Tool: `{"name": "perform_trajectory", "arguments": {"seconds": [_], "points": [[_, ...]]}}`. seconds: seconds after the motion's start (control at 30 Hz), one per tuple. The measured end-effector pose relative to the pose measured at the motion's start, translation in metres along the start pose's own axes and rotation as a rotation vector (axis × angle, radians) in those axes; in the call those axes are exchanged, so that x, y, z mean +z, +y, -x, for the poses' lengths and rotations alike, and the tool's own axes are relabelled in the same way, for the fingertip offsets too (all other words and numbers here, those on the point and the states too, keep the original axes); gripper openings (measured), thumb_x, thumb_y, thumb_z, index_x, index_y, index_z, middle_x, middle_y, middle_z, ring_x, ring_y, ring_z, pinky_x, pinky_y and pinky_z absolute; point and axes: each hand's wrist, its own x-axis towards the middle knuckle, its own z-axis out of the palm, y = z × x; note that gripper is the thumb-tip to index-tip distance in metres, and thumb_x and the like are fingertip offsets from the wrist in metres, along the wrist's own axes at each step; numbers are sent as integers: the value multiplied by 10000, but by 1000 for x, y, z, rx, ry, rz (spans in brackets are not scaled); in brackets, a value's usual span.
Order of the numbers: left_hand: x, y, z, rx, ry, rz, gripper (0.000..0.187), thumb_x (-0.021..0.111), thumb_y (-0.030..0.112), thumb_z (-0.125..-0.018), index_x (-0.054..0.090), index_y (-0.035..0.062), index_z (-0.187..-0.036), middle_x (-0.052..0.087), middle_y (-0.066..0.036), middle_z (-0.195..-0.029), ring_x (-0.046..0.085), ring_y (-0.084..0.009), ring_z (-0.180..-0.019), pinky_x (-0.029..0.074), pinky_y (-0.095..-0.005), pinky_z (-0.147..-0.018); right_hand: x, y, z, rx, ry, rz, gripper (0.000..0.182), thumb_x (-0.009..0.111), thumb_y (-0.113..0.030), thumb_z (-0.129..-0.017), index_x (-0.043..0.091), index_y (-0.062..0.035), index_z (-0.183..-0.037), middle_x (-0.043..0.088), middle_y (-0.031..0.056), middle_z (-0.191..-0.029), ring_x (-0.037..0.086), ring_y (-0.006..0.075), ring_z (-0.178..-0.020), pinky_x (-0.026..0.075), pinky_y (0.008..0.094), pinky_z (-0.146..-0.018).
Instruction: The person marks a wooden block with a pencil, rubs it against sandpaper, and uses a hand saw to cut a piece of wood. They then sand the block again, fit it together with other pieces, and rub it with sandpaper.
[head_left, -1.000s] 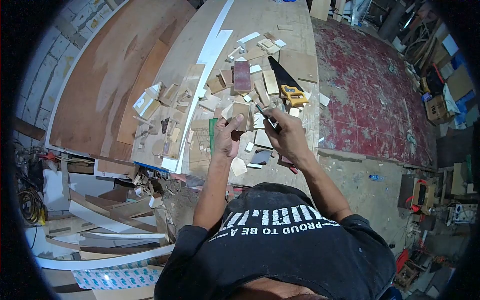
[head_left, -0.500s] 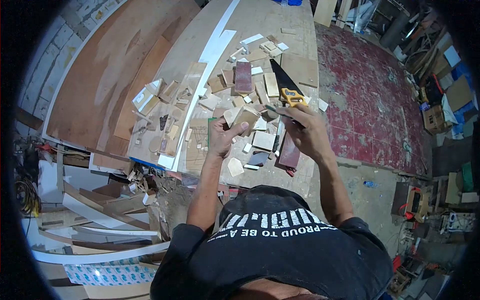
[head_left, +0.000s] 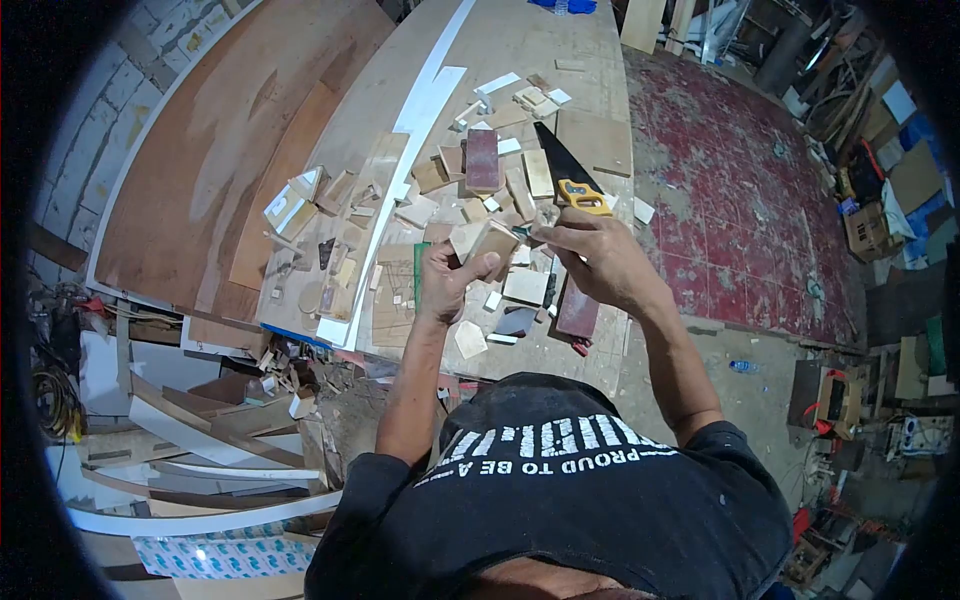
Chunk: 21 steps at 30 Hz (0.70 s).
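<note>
My left hand [head_left: 448, 284] is closed around a small pale wooden block [head_left: 492, 244], its thumb along the near side. My right hand [head_left: 602, 258] pinches a thin dark tool with a green tip [head_left: 522, 232]; its kind I cannot tell. That tip is right at the block's right edge. Just beyond the right hand lies a handsaw [head_left: 578, 178] with a yellow handle and black blade. A reddish-brown sanding block [head_left: 484, 160] rests past the wooden block, and a similar long one [head_left: 577, 308] lies below the right hand.
Small wood offcuts [head_left: 525, 285] are scattered over the plywood table [head_left: 590, 110]. A long white strip [head_left: 415, 125] runs along it. At the left leans a large brown panel [head_left: 200, 150]. Curved frame pieces [head_left: 200, 430] are stacked lower left, and red flooring [head_left: 730, 200] spreads at the right.
My right hand has moved slightly left and nearer to me, bringing the green tip closer to the block. My left hand keeps its hold on the block.
</note>
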Motion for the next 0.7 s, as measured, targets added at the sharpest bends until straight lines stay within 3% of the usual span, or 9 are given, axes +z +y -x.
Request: {"name": "perform_trajectory", "arguments": {"seconds": [0.1, 0.2, 0.27, 0.43, 0.5, 0.63, 0.7], "points": [[-2, 1, 0, 27, 59, 6, 252, 771, 46, -773, 702, -30, -1003, 711, -76, -872, 652, -109, -734, 526, -255, -673, -8, 3, 9, 86, -165, 83, 241, 651, -3, -808, 703, -58, -1037, 655, 112, -925, 653, 300, -799, 521, 397, -701], [-3, 6, -1, -4, 16, -60, 251, 768, 44, -773, 706, -25, -1006, 713, -75, -870, 650, -109, -726, 525, -258, -673, -19, -3, 6, 142, -132, 113, 258, 659, -19, -807, 703, -76, -1056, 664, 97, -954, 659, 296, -824, 526, 395, -713], [-2, 6, -1, -4, 4, -82, 251, 769, 45, -771, 706, -26, -1004, 713, -74, -867, 649, -109, -720, 525, -257, -671, -19, -11, 0, 56, 13, 57, 264, 631, -28, -798, 682, -61, -1056, 647, 90, -912, 656, 274, -818, 520, 401, -671], [-1, 2, -1, 25, 4, -92, 239, 775, 48, -769, 709, -26, -987, 713, -71, -860, 650, -108, -712, 529, -253, -667, -6, -6, -3, -26, 3, 41, 272, 642, -39, -800, 687, -73, -1066, 652, 96, -934, 656, 277, -832, 521, 402, -663], [-5, 0, 2, 14, 32, -108, 233, 775, 52, -773, 710, -30, -981, 711, -74, -859, 653, -107, -713, 530, -248, -654, -17, -4, 1, 60, -219, 175, 262, 662, -48, -815, 702, -111, -1066, 642, 81, -896, 649, 289, -806, 515, 402, -687], [-8, 3, 8, -15, 93, -40, 220, 776, 54, -774, 713, -33, -965, 710, -75, -847, 654, -106, -709, 532, -247, -644, -15, -4, 3, 109, -262, 163, 248, 659, -39, -816, 699, -106, -1052, 631, 95, -870, 647, 291, -797, 512, 401, -682], [-12, 0, 8, -22, 39, -129, 217, 781, 64, -774, 717, -34, -956, 709, -73, -834, 651, -104, -705, 529, -242, -637, -5, -9, -5, 111, -68, 21, 240, 656, -36, -814, 698, -101, -1041, 635, 98, -872, 647, 296, -797, 509, 403, -680]]}}
